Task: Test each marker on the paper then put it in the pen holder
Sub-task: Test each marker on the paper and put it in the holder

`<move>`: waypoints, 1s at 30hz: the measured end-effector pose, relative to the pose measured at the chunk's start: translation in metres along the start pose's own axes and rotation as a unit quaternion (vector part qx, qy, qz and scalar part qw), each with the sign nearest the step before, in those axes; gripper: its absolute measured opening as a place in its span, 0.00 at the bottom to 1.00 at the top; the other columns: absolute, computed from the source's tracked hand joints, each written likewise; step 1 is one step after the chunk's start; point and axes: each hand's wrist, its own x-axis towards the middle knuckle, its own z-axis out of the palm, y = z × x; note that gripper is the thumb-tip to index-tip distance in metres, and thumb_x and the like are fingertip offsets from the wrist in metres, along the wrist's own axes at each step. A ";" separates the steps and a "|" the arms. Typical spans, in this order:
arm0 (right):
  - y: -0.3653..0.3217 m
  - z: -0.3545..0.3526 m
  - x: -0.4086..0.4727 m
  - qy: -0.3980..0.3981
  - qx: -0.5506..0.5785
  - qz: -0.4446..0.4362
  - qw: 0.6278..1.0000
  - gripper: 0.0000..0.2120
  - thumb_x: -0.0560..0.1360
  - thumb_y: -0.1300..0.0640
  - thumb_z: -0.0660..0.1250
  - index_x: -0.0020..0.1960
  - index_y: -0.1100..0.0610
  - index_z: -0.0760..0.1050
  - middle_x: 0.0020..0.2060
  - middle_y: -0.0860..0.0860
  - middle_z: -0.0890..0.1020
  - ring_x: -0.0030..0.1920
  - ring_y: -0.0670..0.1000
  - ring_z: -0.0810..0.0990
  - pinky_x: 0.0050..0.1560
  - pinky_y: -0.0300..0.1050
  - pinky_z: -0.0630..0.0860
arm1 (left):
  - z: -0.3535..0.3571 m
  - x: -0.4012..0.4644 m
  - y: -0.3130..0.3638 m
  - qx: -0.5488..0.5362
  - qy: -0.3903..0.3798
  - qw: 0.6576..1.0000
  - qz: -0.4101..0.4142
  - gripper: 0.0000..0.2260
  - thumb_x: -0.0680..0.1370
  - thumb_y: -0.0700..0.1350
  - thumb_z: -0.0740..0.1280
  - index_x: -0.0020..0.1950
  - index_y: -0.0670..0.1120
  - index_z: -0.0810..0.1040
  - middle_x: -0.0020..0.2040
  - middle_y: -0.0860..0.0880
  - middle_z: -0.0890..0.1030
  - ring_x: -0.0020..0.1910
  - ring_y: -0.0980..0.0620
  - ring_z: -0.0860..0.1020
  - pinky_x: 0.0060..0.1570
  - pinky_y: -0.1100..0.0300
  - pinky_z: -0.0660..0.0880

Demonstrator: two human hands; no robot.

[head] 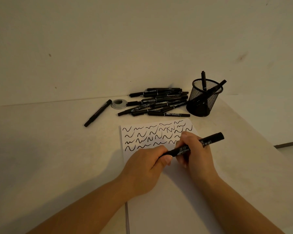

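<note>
While both hands, left (pixel 146 168) and right (pixel 195 153), grip one marker (pixel 195 146) over the scribbled paper (pixel 159 191), a marker pile (pixel 157 102), silver disc (pixel 119 103) and stray pen (pixel 98 113) lie farther back, left of the mesh holder (pixel 203 100).

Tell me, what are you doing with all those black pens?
A person holds one black marker in both hands over the white sheet of paper. The left hand grips one end, the right hand the barrel. Squiggles already fill the sheet's top. A pile of black markers lies behind it, and two markers stand in the black mesh pen holder.
</note>
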 end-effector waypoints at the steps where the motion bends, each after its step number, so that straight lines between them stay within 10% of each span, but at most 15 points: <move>1: 0.001 0.001 0.000 -0.003 0.010 0.003 1.000 0.16 0.69 0.54 0.59 0.29 0.64 0.69 0.18 0.53 0.68 0.18 0.47 0.65 0.20 0.34 0.62 | 0.000 0.000 0.000 -0.005 -0.007 1.000 -0.003 0.09 0.76 0.54 0.54 0.39 0.55 0.70 0.23 0.55 0.66 0.25 0.57 0.67 0.26 0.67 0.59; 30: 0.002 0.007 -0.008 -0.032 0.020 -0.056 0.998 0.09 0.64 0.60 0.57 0.27 0.61 0.66 0.20 0.51 0.67 0.22 0.45 0.65 0.21 0.35 0.63 | -0.011 -0.002 0.000 -0.067 -0.108 0.991 -0.034 0.12 0.80 0.48 0.57 0.38 0.58 0.72 0.30 0.52 0.68 0.28 0.56 0.65 0.30 0.64 0.61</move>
